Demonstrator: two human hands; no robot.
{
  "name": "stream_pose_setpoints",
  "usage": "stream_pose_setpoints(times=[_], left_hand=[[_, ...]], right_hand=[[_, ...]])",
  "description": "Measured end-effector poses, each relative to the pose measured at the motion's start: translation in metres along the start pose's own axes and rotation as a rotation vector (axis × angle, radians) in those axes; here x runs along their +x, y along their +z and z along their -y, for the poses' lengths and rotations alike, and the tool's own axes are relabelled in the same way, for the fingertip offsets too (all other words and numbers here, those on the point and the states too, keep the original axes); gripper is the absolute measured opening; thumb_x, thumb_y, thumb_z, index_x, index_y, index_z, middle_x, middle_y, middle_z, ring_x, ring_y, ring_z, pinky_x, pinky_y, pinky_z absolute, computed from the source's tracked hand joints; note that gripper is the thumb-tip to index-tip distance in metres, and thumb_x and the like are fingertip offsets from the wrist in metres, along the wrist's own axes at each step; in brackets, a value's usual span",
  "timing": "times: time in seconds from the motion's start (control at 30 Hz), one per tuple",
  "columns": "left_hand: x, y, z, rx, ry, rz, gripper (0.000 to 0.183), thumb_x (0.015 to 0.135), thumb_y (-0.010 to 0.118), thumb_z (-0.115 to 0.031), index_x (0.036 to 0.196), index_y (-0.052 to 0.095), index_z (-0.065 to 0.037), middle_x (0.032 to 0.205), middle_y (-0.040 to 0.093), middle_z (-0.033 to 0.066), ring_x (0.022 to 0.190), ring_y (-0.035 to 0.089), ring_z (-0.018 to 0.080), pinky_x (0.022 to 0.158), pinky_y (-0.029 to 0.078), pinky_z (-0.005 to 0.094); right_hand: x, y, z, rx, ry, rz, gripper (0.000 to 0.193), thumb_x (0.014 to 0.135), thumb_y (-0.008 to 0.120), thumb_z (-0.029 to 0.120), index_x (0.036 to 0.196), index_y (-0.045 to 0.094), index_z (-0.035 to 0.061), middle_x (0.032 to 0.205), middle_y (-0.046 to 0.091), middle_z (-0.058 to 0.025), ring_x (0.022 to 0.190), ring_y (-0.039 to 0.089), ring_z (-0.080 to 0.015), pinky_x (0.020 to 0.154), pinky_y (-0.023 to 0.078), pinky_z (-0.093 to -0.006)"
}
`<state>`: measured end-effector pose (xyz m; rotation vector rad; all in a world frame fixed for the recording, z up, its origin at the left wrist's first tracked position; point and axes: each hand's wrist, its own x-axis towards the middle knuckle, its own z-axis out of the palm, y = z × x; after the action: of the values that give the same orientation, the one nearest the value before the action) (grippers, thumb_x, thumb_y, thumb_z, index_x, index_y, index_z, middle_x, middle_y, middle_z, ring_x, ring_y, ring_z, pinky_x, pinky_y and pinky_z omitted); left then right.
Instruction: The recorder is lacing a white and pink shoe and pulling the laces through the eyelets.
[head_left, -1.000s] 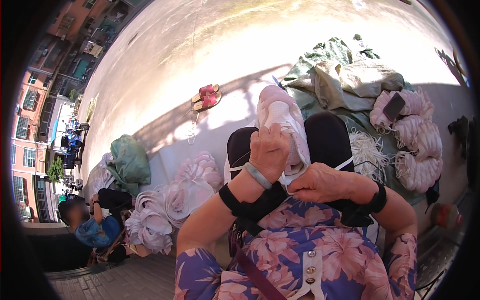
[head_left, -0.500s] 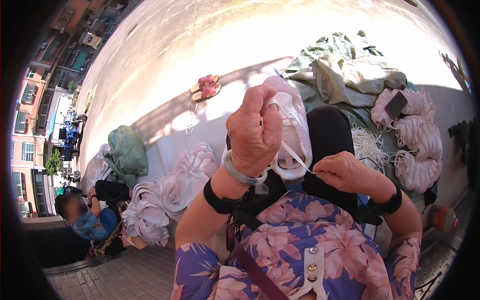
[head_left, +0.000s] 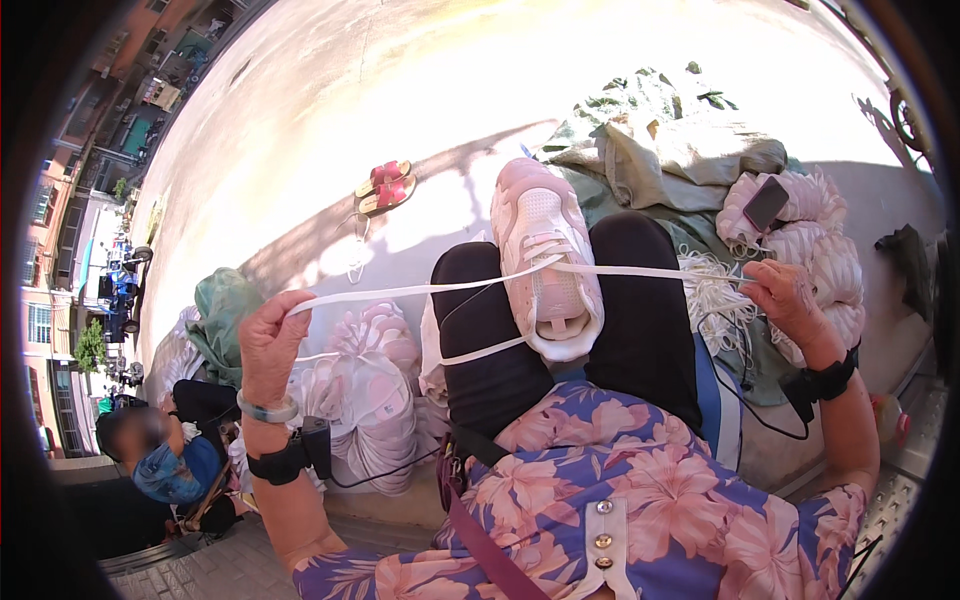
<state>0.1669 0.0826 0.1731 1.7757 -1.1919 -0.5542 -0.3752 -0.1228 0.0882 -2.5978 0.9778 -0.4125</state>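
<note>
A pale pink and white sneaker [head_left: 541, 212] rests between my black-clad knees, its toe pointing away from me and its opening toward me. One white shoelace [head_left: 400, 292] runs out from the tongue area to both sides, drawn nearly straight. At the left, my left hand [head_left: 272, 338] is closed, pinching one part of the lace between thumb and fingers. Out to the right, my right hand [head_left: 788, 296] pinches the other part. A loose stretch of lace loops over my left thigh toward my left hand.
Bundled pink-white shoe parts [head_left: 365, 400] lie at my left beside a green sack [head_left: 222, 318]. White laces [head_left: 715, 300] are heaped at right, near more bundles [head_left: 825, 270] carrying a phone [head_left: 766, 204]. Red sandals [head_left: 386, 187] stand ahead. A seated person [head_left: 175, 465] is far left.
My hands have moved from close over the sneaker out to both sides, pulling the lace long and straight. The sneaker's upper, hidden before by my left hand, now shows.
</note>
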Motion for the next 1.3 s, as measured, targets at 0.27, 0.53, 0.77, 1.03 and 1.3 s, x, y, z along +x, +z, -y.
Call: stream_pose_setpoints(times=[0.27,0.53,0.77,1.03,1.3], left_hand=[[-0.036,-0.062,0.058,0.309,-0.333,0.245,0.013,0.082,0.068,-0.010,0.086,0.069,0.002,0.069,0.056,-0.0059,0.064,0.047,0.0024,0.055,0.038,0.0189],[-0.067,-0.113,0.105,0.899,0.121,-0.050,0.015,0.087,0.061,-0.013,0.089,0.062,0.002,0.081,0.065,0.0160,0.073,0.064,0.0295,0.065,0.048,0.0337],[-0.061,-0.135,0.133,0.996,0.036,-0.255,0.024,0.091,0.055,-0.018,0.076,0.053,0.001,0.061,0.051,0.0121,0.053,0.049,0.0226,0.053,0.040,0.0330],[-0.055,0.098,0.080,-0.473,-0.730,0.267,0.026,0.093,0.055,-0.027,0.081,0.058,-0.004,0.060,0.056,0.0038,0.034,0.040,0.0048,0.031,0.028,0.0180],[0.000,0.198,0.029,-0.754,-0.674,0.626,0.019,0.094,0.053,-0.020,0.085,0.057,-0.003,0.063,0.056,0.0030,0.037,0.042,0.0047,0.033,0.032,0.0174]], right_hand=[[-0.035,-0.038,-0.022,-0.388,-0.267,-0.097,0.032,0.075,0.067,0.011,0.104,0.055,0.0024,0.067,0.052,-0.0080,0.058,0.053,-0.0254,0.052,0.040,-0.0376],[-0.068,-0.095,-0.092,-0.707,-0.155,-0.178,0.017,0.084,0.059,0.008,0.100,0.056,0.0020,0.075,0.053,-0.0110,0.058,0.050,-0.0292,0.054,0.039,-0.0369],[-0.069,-0.085,-0.160,-0.774,-0.078,-0.349,0.016,0.093,0.053,0.016,0.094,0.058,0.0008,0.076,0.059,-0.0109,0.058,0.055,-0.0243,0.050,0.042,-0.0320],[0.009,0.064,0.028,1.271,0.885,0.124,0.034,0.096,0.048,0.033,0.077,0.056,0.0063,0.050,0.047,0.0005,0.034,0.035,-0.0057,0.033,0.030,-0.0198],[0.089,0.100,0.112,1.296,0.611,0.218,0.017,0.095,0.045,0.016,0.087,0.055,0.0042,0.065,0.050,0.0005,0.049,0.040,-0.0044,0.043,0.033,-0.0192]])
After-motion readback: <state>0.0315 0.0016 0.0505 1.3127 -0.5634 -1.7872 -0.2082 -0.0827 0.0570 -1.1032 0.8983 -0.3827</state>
